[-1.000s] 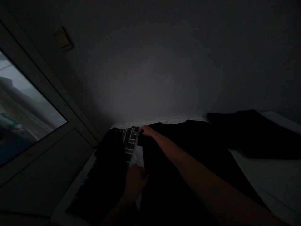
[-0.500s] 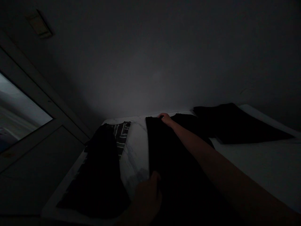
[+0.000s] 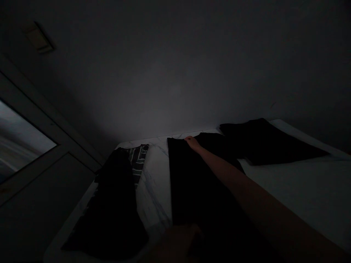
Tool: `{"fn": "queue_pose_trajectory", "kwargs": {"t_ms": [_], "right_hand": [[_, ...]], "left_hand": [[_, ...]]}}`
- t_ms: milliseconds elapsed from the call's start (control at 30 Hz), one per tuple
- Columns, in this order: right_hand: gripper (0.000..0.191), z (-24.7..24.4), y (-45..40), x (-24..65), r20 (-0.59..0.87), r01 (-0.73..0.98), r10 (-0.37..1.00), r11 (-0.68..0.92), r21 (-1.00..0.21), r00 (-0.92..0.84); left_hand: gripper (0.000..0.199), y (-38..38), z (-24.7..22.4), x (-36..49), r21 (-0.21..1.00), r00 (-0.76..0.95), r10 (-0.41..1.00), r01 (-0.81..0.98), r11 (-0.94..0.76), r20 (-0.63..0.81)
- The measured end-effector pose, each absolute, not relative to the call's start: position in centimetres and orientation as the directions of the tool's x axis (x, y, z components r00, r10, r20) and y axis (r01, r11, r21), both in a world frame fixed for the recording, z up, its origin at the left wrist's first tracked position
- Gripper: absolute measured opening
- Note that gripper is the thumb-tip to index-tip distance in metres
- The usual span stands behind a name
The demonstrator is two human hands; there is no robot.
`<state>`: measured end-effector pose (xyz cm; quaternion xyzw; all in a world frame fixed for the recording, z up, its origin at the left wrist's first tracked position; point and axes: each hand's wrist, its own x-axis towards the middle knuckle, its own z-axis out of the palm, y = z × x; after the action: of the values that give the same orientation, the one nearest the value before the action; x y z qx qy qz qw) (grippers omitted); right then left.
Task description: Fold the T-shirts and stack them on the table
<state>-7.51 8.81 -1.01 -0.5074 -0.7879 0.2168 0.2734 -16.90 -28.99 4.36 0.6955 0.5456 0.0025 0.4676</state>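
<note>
right hand [image 3: 192,143]: fingers at far hem of black garment [image 3: 200,190], pinch unclear | left hand [image 3: 175,244]: near hem, too dark to tell | marble-patterned table [image 3: 153,190]: garment near far edge

And here's the right forearm [image 3: 255,197] coming through bare, no sleeve on it, slim and tapering into a narrow wrist and a small right hand [image 3: 192,143], while the left hand [image 3: 178,244] is showing only as a dark shape, too shadowed to make out, cut off by the frame's lower edge.
</note>
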Motion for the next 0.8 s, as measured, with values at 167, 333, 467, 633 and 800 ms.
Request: {"fn": "queue_pose_trajectory", "kwargs": {"t_ms": [167,333,467,633,800], "right_hand": [[0.044,-0.8,6.6,-7.1,0.147,0.792,0.943,0.331,-0.513,-0.299],[0.035,0.5,4.4,-7.0,0.162,0.871,0.945,0.326,-0.367,-0.285],[0.034,0.7,2.4,-8.8,0.206,0.843,0.884,0.463,-0.272,-0.419],[0.062,-1.8,0.0,-10.0,0.190,0.690,0.723,0.690,-0.219,-0.664],[0.079,-3.5,-2.5,-8.3,0.155,0.571,0.610,0.787,-0.233,-0.777]], "left_hand": [[0.033,-23.5,7.2,-19.5,0.700,0.642,0.546,0.701,-0.135,-0.538],[0.034,-10.3,7.9,-20.9,0.165,0.164,0.974,0.977,-0.138,-0.154],[0.047,-1.0,5.1,-21.8,0.069,0.045,0.999,0.997,-0.046,0.005],[0.049,2.2,0.7,-23.1,0.028,0.054,0.997,0.998,-0.055,0.051],[0.049,2.3,-0.8,-23.5,0.010,0.070,0.996,0.997,-0.070,0.052]]}}
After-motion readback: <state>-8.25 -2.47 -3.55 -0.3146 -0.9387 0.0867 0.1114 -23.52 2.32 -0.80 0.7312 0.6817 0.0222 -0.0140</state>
